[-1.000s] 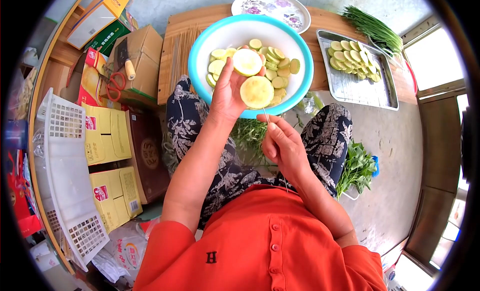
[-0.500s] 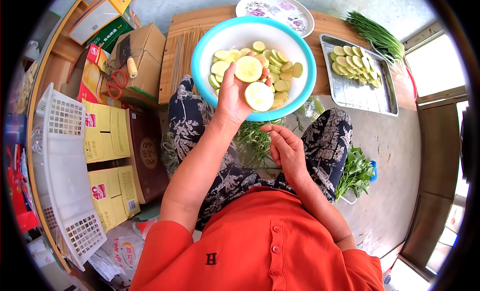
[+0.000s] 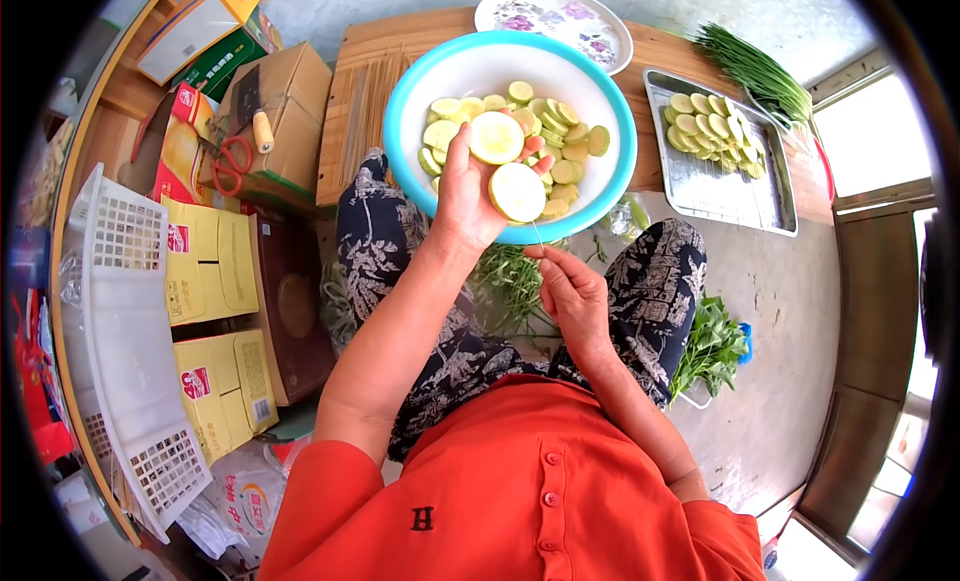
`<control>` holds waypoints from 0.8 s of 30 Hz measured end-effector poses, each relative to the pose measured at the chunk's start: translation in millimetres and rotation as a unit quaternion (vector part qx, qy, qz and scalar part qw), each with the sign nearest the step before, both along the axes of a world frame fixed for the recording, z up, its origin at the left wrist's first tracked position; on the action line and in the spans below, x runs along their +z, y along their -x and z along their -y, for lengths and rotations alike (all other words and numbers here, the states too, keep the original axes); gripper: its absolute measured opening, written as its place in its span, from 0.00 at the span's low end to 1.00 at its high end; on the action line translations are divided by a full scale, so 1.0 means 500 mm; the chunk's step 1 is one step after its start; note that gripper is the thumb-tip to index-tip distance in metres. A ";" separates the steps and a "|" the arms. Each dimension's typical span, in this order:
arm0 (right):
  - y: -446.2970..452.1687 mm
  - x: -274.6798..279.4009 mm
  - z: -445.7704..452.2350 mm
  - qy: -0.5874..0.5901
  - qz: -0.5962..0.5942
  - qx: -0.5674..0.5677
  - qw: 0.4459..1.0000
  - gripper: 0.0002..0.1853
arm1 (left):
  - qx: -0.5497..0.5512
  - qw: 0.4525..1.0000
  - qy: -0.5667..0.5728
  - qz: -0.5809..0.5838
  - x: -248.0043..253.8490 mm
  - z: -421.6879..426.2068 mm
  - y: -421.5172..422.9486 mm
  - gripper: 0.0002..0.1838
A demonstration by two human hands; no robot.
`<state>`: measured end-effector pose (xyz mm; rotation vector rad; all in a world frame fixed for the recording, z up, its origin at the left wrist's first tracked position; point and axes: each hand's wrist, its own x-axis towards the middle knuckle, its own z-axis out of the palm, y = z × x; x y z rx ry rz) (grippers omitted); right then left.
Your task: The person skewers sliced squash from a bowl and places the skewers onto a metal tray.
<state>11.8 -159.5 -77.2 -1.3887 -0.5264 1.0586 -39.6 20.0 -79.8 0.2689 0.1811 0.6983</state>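
My left hand (image 3: 462,206), palm up over the front of the basin, holds two round zucchini slices, an upper slice (image 3: 497,138) and a lower slice (image 3: 518,192). Between the fingertips of my right hand (image 3: 577,299) is pinched a thin skewer (image 3: 537,237), its far end at the bottom edge of the lower slice. Whether it has gone into the slice I cannot tell. Beneath my left hand, a white basin with a blue rim (image 3: 626,141) contains many more zucchini slices (image 3: 560,131).
Bare skewers (image 3: 368,106) lie on the wooden table (image 3: 440,29), left of the basin. Behind stands a flowered plate (image 3: 600,41). At right, a metal tray (image 3: 690,196) bears skewered slices (image 3: 712,131) beside green chives (image 3: 750,71). Boxes (image 3: 210,266) and scissors (image 3: 233,166) are at left.
Both hands keep nearly the same pose, with the slices and the skewer still held. The view has shifted very slightly.
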 end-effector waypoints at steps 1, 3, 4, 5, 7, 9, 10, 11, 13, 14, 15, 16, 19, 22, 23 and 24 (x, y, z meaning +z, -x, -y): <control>-0.001 -0.001 0.000 0.008 0.018 0.002 1.000 0.11 | 0.001 1.000 0.000 0.000 0.000 0.001 0.001 0.25; -0.005 0.003 -0.005 0.012 0.037 0.008 0.999 0.11 | 0.011 1.000 0.003 -0.025 0.008 0.002 0.002 0.26; -0.003 0.009 -0.003 0.019 0.051 0.005 0.999 0.11 | 0.013 1.000 0.004 -0.029 0.006 0.004 0.000 0.26; 0.000 0.012 -0.003 0.024 0.064 0.005 0.998 0.11 | 0.019 0.999 0.004 -0.033 0.002 0.005 -0.001 0.26; 0.003 0.003 0.000 0.002 0.044 0.000 0.999 0.11 | 0.023 1.000 0.002 -0.017 -0.001 0.007 -0.004 0.26; 0.004 0.002 0.006 0.004 0.032 0.005 0.999 0.11 | 0.019 1.000 0.001 -0.012 0.000 0.007 -0.002 0.27; 0.003 -0.005 0.009 -0.007 0.045 0.021 0.999 0.12 | 0.021 1.000 0.007 -0.021 -0.002 0.009 -0.001 0.27; 0.001 -0.002 0.009 -0.007 0.043 0.023 0.999 0.12 | 0.015 1.000 0.006 -0.018 -0.003 0.011 0.000 0.27; -0.004 0.009 0.015 0.028 -0.083 0.064 0.994 0.14 | 0.011 1.000 -0.005 -0.011 -0.006 0.011 0.001 0.28; -0.007 0.003 0.018 0.018 -0.134 0.087 0.987 0.16 | 0.012 1.000 -0.009 -0.006 -0.013 0.010 0.001 0.29; -0.007 0.003 0.020 0.006 -0.182 0.092 0.979 0.16 | 0.010 1.000 -0.014 0.001 -0.020 0.005 0.000 0.29; -0.006 0.006 0.017 0.013 -0.179 0.092 0.979 0.16 | 0.004 1.000 -0.023 0.002 -0.028 0.001 -0.002 0.30; -0.008 0.007 0.022 0.033 -0.084 0.075 0.993 0.14 | -0.004 1.000 -0.018 0.000 -0.020 0.010 -0.006 0.32; -0.008 0.002 0.026 0.029 -0.057 0.073 0.995 0.14 | -0.007 0.997 -0.045 -0.058 -0.006 0.014 -0.002 0.34; -0.009 -0.001 0.025 0.022 -0.047 0.062 0.997 0.13 | -0.009 0.997 -0.057 -0.055 -0.004 0.015 -0.002 0.34; -0.008 -0.002 0.023 0.017 -0.037 0.050 0.998 0.13 | -0.008 0.997 -0.058 -0.056 -0.003 0.014 -0.002 0.34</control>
